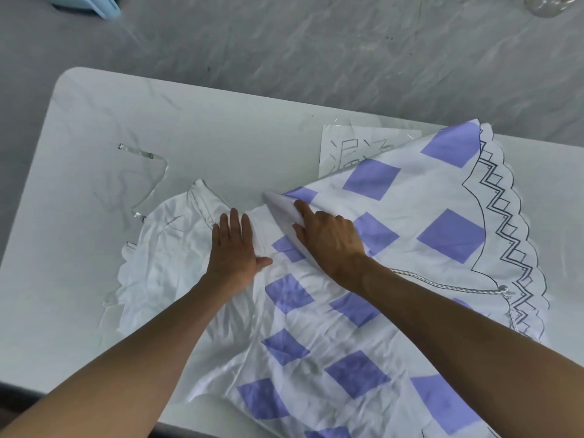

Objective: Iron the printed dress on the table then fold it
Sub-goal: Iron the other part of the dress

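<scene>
printed dress [316, 327] lies creased on the table [94, 121]; left hand [235, 248] pressed flat at the waist, right hand [328, 238] pinching a skirt fold over. folding looks barely begun, no iron visible.

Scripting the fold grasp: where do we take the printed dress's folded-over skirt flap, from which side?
Pinch the flap's pointed corner, beyond the right hand, from the table's far side. Its doubled edge looks slightly raised off the printed dress, so a thumb likely slips under; the left hand presses the waist flat.
</scene>
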`<state>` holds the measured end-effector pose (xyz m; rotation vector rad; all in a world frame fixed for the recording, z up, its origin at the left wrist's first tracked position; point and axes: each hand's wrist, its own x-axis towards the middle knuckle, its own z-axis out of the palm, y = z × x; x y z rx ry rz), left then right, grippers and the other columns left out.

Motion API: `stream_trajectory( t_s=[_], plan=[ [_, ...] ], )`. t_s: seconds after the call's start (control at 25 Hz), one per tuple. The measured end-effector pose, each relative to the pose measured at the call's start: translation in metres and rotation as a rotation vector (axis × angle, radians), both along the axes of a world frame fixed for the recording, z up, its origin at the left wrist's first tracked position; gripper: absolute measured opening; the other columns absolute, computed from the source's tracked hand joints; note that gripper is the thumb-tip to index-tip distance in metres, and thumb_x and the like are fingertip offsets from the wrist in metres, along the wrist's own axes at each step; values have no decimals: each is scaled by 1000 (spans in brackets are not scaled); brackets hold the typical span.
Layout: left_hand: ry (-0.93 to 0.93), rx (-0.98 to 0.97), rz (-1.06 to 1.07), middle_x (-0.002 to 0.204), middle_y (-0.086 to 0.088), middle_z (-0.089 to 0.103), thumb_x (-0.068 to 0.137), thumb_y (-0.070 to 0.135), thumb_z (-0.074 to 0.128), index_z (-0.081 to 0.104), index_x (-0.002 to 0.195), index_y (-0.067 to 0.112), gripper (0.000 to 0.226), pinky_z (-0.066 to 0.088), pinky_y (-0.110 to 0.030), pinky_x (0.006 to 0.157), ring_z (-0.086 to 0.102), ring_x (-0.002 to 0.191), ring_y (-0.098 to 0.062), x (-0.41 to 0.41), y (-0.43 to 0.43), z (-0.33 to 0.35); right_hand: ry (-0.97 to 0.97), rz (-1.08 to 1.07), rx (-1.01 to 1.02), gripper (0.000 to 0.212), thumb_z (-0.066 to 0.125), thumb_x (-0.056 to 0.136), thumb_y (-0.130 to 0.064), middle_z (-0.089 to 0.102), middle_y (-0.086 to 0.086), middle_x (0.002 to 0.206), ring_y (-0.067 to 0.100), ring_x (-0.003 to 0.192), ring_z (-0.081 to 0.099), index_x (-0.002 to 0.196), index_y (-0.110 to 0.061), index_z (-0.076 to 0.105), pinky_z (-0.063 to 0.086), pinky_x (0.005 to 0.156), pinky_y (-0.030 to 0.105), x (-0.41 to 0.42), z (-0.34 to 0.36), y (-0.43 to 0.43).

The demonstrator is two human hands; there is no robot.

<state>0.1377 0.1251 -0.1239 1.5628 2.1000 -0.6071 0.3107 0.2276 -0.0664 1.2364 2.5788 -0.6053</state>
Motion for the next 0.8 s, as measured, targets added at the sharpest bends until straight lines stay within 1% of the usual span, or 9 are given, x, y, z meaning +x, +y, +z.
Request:
stream_trajectory(
  t_s=[0.16, 0.32, 0.48, 0.64, 0.72, 0.8],
  plan=[
    [14, -40, 15, 157, -26, -15, 89, 66, 44, -10, 150, -2, 107, 0, -49, 120, -8, 147, -42, 3, 5, 4, -5, -105, 41, 48, 28, 103, -39, 66, 10, 104, 36, 88, 64, 148, -20, 26, 45, 69, 37, 18, -1, 16],
    [31, -61, 36, 158, -26, -12, 87, 64, 50, -9, 150, -3, 110, 1, -47, 119, -6, 147, -42, 8, 8, 7, 24, -185, 45, 47, 30, 102, -40, 67, 13, 100, 37, 85, 63, 145, -21, 31, 36, 64, 34, 38, -4, 32],
    [48, -68, 76, 159, -26, -8, 85, 60, 59, -5, 150, -3, 111, 3, -47, 119, -1, 148, -41, 15, 15, 11, 42, -235, 42, 44, 31, 102, -40, 66, 11, 99, 36, 80, 62, 141, -21, 35, 36, 63, 33, 59, -5, 47],
    [100, -115, 129, 158, -29, -1, 86, 54, 62, 1, 148, -9, 108, 10, -49, 120, 5, 147, -43, 26, 27, 17, 13, -317, 49, 42, 31, 101, -39, 65, 14, 94, 37, 78, 59, 139, -22, 34, 34, 62, 35, 84, -5, 67],
    [131, -70, 156, 157, -30, -2, 90, 47, 59, -1, 147, -11, 101, 11, -48, 120, 4, 147, -43, 41, 39, 22, 13, -364, 36, 42, 31, 101, -39, 64, 15, 93, 37, 78, 58, 138, -21, 34, 35, 63, 36, 96, -4, 77],
    [79, 41, 98, 157, -30, -6, 93, 41, 56, -3, 149, -8, 95, 9, -48, 120, 1, 147, -44, 67, 58, 23, 29, -381, 23, 41, 31, 101, -39, 64, 15, 93, 37, 78, 57, 138, -20, 35, 36, 63, 36, 103, -4, 82]
  ],
)
